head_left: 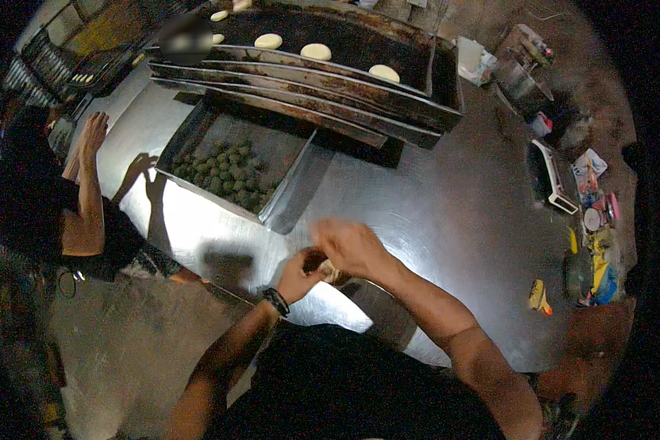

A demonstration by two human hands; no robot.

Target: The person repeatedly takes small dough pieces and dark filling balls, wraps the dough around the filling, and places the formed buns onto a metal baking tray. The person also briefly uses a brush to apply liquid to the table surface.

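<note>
My left hand [299, 277], with a dark band on its wrist, is over the near part of the metal table [411, 198]. Its fingers curl round a small pale piece that looks like dough [333, 274], mostly covered by my hands. Right above and beside it is my right hand [356, 249], its fingers smeared by motion, so their grip cannot be made out. Beyond my hands, a shallow metal tray [295, 163] holds several dark green balls [231, 172] of filling, heaped toward its near left side.
Stacked dark baking trays [308, 92] stand at the back, the top one bearing several flat dough rounds [316, 52]. A co-worker [33, 191] is at the left, with raised hands [92, 136]. A yellow tool [539, 297] and a white-edged device [554, 176] lie at the right.
</note>
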